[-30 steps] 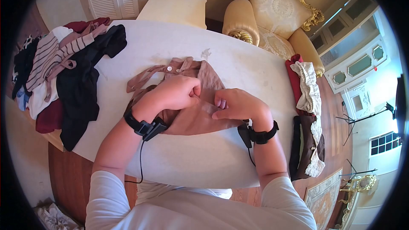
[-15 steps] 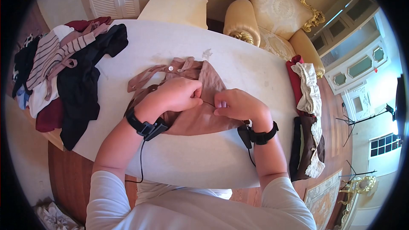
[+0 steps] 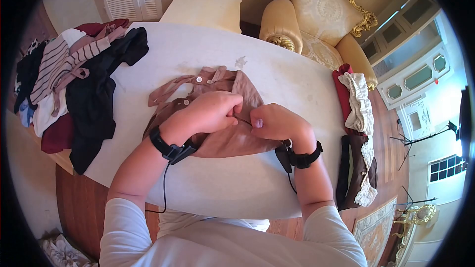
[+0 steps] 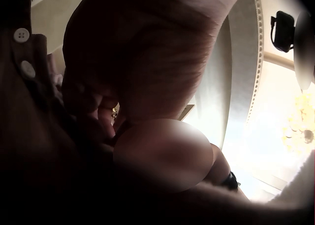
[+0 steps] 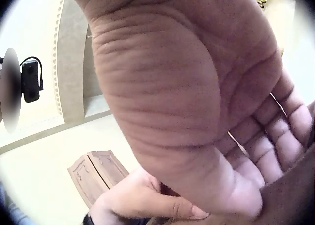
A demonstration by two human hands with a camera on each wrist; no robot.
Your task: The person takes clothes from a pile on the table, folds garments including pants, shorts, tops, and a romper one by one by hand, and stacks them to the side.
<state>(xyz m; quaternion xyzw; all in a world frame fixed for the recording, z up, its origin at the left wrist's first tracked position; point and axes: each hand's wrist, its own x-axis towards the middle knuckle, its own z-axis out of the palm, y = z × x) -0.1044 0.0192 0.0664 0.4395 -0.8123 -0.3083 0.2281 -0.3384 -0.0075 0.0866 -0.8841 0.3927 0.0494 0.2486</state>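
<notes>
A dusty-pink buttoned garment lies spread on the white table, with a strap or tie reaching to the left. My left hand pinches its fabric near the middle, fingers curled. Close to its right, my right hand has thumb and bent fingers on the same cloth, and a small fold runs between the two hands. In the right wrist view the fingertips of the right hand meet the fabric. The left wrist view is dark, showing the left hand beside two white buttons.
A heap of clothes, with a black piece and a striped one, lies at the table's left. Along the right edge are a cream garment, a red one and a brown one with lace. A gold armchair stands behind.
My left hand has moved slightly right, closer to the right hand, uncovering another button. The fold of cloth between the hands has shifted; the right hand's fingers are drawn in more.
</notes>
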